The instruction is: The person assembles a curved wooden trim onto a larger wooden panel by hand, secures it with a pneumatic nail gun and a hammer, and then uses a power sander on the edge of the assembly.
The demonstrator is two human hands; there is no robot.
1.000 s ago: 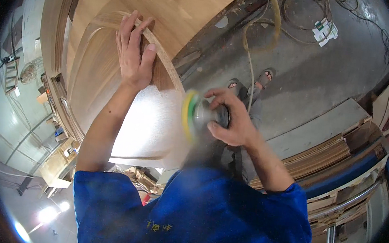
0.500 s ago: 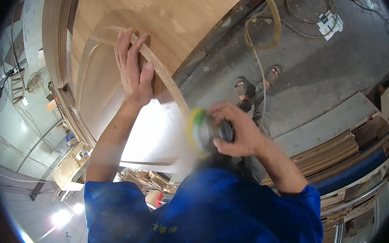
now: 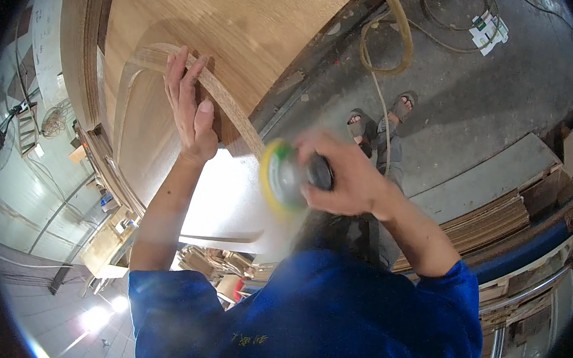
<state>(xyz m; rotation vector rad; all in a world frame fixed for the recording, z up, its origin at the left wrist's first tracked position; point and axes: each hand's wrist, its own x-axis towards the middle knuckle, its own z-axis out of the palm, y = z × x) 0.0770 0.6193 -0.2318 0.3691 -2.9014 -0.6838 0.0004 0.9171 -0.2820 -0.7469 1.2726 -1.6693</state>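
Observation:
My left hand rests with outstretched fingers over the curved top edge of a wooden panel, its thumb apart from the fingers. The panel's face reflects a bright white glare. In my right hand is a round sander with a black top and a yellow-green disc, blurred by motion. Its disc is tilted on its side at the lower right end of the panel's edge. Whether the disc touches the edge is unclear. My right fingers wrap round the black top.
A large wood board lies beyond the panel, beside stacked boards. A yellowish hose loops over the grey floor. More stacked sheets stand at the right. A fan is at the far left.
My right hand has moved the sander left and slightly up along the panel's edge. My left hand stays on the panel, shifted only slightly.

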